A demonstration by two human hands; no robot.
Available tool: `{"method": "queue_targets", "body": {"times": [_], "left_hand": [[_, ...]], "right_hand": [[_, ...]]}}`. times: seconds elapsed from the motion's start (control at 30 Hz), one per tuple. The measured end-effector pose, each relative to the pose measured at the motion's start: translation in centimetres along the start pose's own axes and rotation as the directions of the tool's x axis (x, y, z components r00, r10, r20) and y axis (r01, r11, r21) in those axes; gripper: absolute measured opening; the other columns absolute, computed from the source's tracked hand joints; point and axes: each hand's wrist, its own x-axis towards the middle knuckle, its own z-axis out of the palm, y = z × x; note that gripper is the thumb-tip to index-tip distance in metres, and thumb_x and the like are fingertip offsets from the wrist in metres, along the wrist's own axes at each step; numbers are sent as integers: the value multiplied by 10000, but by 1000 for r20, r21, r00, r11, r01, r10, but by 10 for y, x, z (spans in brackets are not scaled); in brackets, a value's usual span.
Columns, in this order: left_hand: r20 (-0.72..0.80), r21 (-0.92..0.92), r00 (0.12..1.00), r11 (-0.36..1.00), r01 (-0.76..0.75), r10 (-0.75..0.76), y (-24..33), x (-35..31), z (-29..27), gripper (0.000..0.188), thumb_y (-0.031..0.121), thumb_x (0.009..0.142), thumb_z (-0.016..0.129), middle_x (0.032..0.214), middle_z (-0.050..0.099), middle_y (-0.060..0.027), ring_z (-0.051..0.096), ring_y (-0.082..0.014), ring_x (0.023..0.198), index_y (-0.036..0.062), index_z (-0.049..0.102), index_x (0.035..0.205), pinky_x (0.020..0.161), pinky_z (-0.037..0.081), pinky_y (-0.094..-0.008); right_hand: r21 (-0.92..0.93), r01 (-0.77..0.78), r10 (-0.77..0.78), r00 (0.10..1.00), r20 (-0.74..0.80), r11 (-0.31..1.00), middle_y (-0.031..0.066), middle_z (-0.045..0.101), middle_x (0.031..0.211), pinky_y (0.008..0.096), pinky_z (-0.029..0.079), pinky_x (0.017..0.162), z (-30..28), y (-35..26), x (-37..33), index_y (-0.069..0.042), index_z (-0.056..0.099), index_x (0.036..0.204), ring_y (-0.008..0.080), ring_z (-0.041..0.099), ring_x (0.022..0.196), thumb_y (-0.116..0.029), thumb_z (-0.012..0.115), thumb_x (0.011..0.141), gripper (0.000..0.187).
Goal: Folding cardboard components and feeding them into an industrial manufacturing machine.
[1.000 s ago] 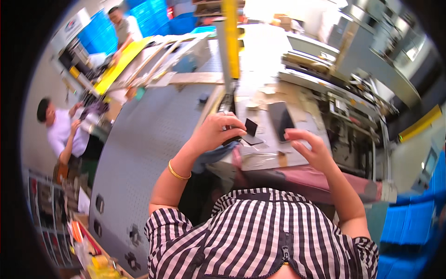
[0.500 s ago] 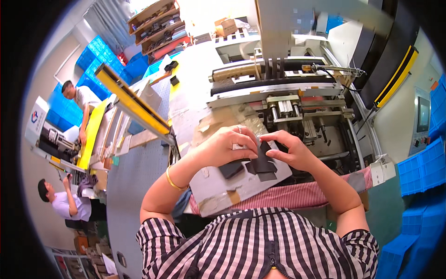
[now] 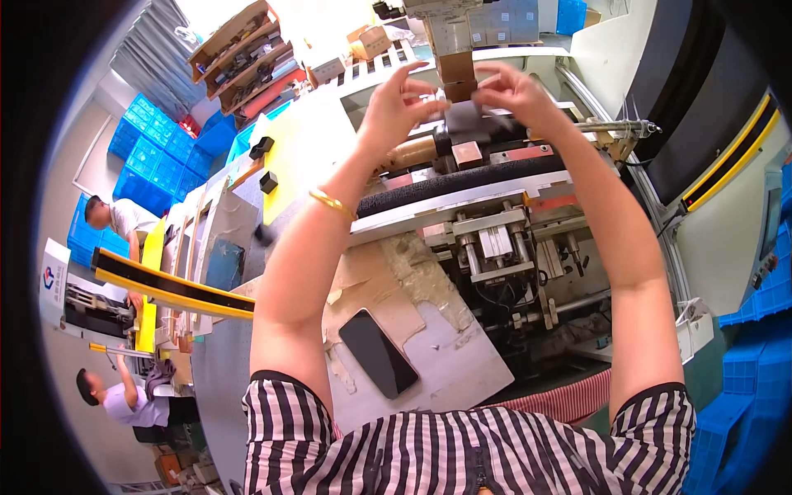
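Observation:
A dark, folded-looking sheet piece (image 3: 467, 120), smeared by motion, is held up at the machine, just below a brown block (image 3: 456, 68) on the machine head. From its left side my left hand (image 3: 399, 106) reaches in, thumb and fingertips closed at the piece's edge, index finger raised. My right hand (image 3: 516, 96) grips the upper right edge; its fingers are blurred. Beneath the piece sits a small pale-topped block (image 3: 467, 153). Far below both hands, a black smartphone (image 3: 379, 353) lies on a grey board (image 3: 450, 363).
A black roller (image 3: 462, 186) and metal rail run across under my forearms. Yellow-black guard bars stand left (image 3: 173, 285) and right (image 3: 730, 157). Two black blocks (image 3: 268, 181) rest on the left table. Blue crates (image 3: 161, 132) are stacked behind two co-workers at far left.
Both hands have moved forward from above the grey board to the machine head, carrying the dark piece along. The phone now shows uncovered, and the view has shifted.

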Motion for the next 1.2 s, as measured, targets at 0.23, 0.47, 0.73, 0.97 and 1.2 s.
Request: {"method": "queue_targets", "body": {"times": [0.23,0.47,0.73,0.97,1.2], "left_hand": [[1,300,983,938,-176,185,-4,24,-5,902,402,685,860,1084,692,-108,595,-247,1035,64,440,1407,930,473,-376],[49,131,974,965,-227,222,23,-164,-22,313,185,806,782,1020,706,-94,660,-211,950,49,701,1077,867,501,-348],[-632,44,715,908,417,-297,-9,-526,-154,197,172,930,640,765,681,-50,577,-75,689,12,710,840,635,464,-245],[-994,-38,-14,220,975,-112,-53,-999,-182,222,181,820,679,914,715,-126,667,-307,830,50,687,999,774,525,-405],[-951,-207,-262,-296,933,-162,0,-1109,-127,413,136,761,759,1132,613,-157,537,-365,1108,121,640,1155,961,425,-464]], "right_hand": [[-419,205,-198,978,60,884,55,691,1112,327,415,1018,-7,-29,24,-81,523,1350,152,611,1075,-241,720,878,536],[152,19,-13,999,-37,988,86,660,967,322,503,805,135,-89,-148,1,665,955,166,624,896,-194,531,965,237],[285,-430,176,763,623,857,92,720,956,285,514,839,292,-149,-300,15,668,1115,147,668,916,-109,582,960,217],[302,-500,81,608,790,812,89,711,996,283,521,832,429,-186,-305,22,647,1158,152,662,922,-124,567,972,249],[135,-290,8,444,896,948,88,715,1027,298,511,858,541,-232,-290,-20,649,1174,168,666,971,-195,597,964,278]]}}
